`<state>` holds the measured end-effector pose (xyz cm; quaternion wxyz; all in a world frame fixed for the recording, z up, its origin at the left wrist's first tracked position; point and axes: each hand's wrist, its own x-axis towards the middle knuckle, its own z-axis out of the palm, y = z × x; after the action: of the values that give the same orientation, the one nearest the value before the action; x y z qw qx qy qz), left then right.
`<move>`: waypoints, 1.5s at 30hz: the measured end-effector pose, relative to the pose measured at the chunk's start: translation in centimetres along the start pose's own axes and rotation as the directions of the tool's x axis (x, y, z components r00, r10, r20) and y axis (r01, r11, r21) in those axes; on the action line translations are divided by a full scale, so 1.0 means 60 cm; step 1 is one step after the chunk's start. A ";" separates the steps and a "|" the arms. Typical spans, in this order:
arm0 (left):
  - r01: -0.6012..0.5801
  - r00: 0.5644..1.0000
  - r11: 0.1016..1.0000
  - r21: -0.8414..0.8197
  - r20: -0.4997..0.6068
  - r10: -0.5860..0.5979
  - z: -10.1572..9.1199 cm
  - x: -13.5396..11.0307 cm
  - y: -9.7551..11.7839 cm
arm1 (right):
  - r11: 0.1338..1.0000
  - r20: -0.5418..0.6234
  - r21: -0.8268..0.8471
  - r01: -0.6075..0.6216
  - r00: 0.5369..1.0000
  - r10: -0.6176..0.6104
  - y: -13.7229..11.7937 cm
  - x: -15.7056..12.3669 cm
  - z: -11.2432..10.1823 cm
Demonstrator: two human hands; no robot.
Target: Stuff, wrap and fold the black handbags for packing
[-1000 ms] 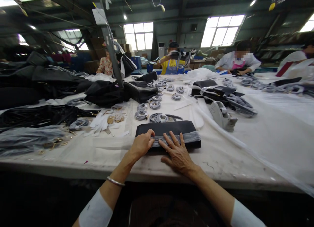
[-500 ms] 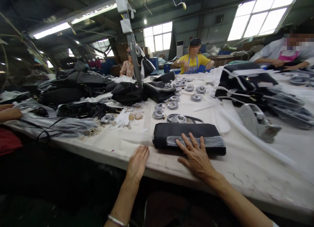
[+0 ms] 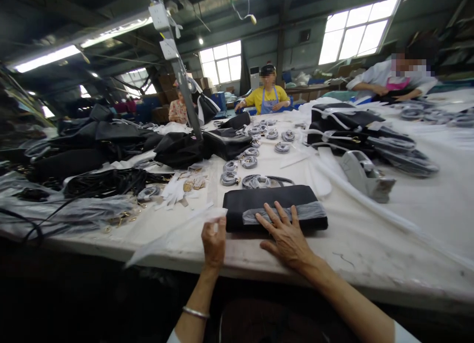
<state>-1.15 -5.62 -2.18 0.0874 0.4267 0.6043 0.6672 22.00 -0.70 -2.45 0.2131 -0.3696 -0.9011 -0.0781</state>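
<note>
A black bag (image 3: 270, 197), folded flat, lies near the front edge of the table. Along its front runs a strip in cloudy plastic wrap (image 3: 311, 210). My right hand (image 3: 287, 234) rests on the bag with fingers spread, pressing on the wrapped strip. My left hand (image 3: 214, 241) is closed at the bag's left end, pinching a corner of a thin white sheet (image 3: 170, 236). The sheet trails left and hangs over the table edge. Just behind the bag is a wrapped coiled strap (image 3: 259, 181).
Several wrapped strap coils (image 3: 250, 161) lie behind the bag. Black bags (image 3: 181, 148) pile up at the left around a metal post (image 3: 181, 81). A tape dispenser (image 3: 366, 177) and stacked bags (image 3: 340, 120) stand at the right. Co-workers (image 3: 268, 96) are across the table (image 3: 388, 254).
My left hand has gone from lying flat on the table to pinching the white sheet, which is now lifted. My right hand stays on the bag. The view has turned rightward.
</note>
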 end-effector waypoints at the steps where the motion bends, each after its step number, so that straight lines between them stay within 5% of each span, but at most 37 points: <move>1: -0.212 0.970 0.966 0.147 0.151 0.190 0.001 -0.004 0.004 | 1.000 0.002 0.006 -0.002 1.000 0.002 0.000 0.000 0.000; 4: -0.590 0.746 0.774 0.232 0.523 0.412 0.014 0.001 0.025 | 1.000 0.001 0.026 -0.010 1.000 0.009 -0.001 0.001 -0.002; 7: -0.813 0.509 0.529 0.245 0.741 0.439 0.032 0.018 0.047 | 0.998 -0.001 0.055 -0.019 1.000 0.019 0.000 0.003 -0.003; 8: -0.844 0.469 0.473 0.252 0.773 0.426 0.037 0.022 0.053 | 0.998 -0.003 0.064 -0.020 1.000 0.020 0.000 0.004 -0.003; 10: -0.836 0.469 0.486 0.254 0.791 0.393 0.044 0.026 0.061 | 0.997 -0.006 0.075 -0.022 1.000 0.022 0.002 0.004 0.000; 14: -0.676 0.460 0.726 0.125 0.842 0.283 0.042 0.031 0.066 | 0.995 -0.006 0.091 -0.030 1.000 0.031 0.001 0.002 0.003; 17: -0.523 0.544 0.846 0.099 0.803 0.243 0.040 0.039 0.066 | 0.994 -0.012 0.101 -0.034 0.999 0.036 -0.001 0.001 -0.001; 20: -0.507 0.601 0.851 0.138 0.765 0.234 0.046 0.051 0.070 | 0.994 -0.006 0.105 -0.037 0.999 0.038 -0.003 0.001 -0.006; 24: -0.594 0.544 0.790 0.149 0.798 0.258 0.065 0.070 0.090 | 0.994 0.022 0.102 -0.039 0.999 0.037 -0.002 0.003 -0.009; 28: -0.646 0.441 0.749 0.148 0.873 0.208 0.082 0.092 0.121 | 0.991 0.042 0.114 -0.065 0.997 0.061 -0.003 0.006 -0.008; 33: -0.606 0.342 0.793 0.071 0.923 0.178 0.085 0.099 0.134 | 0.983 0.070 0.160 -0.090 0.994 0.080 -0.004 0.009 -0.011; 42: -0.610 0.370 0.775 0.165 0.924 0.094 0.078 0.095 0.114 | 0.983 0.015 0.175 -0.058 0.998 0.057 -0.002 0.005 -0.007; 45: -0.588 0.314 0.803 0.096 0.942 0.117 0.090 0.095 0.123 | 0.982 -0.008 0.186 -0.042 0.999 0.045 0.000 0.001 0.000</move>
<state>1.90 0.05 6.45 0.1512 0.8492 0.4734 0.1786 21.95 -0.67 -2.45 0.2539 -0.3672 -0.8948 0.0087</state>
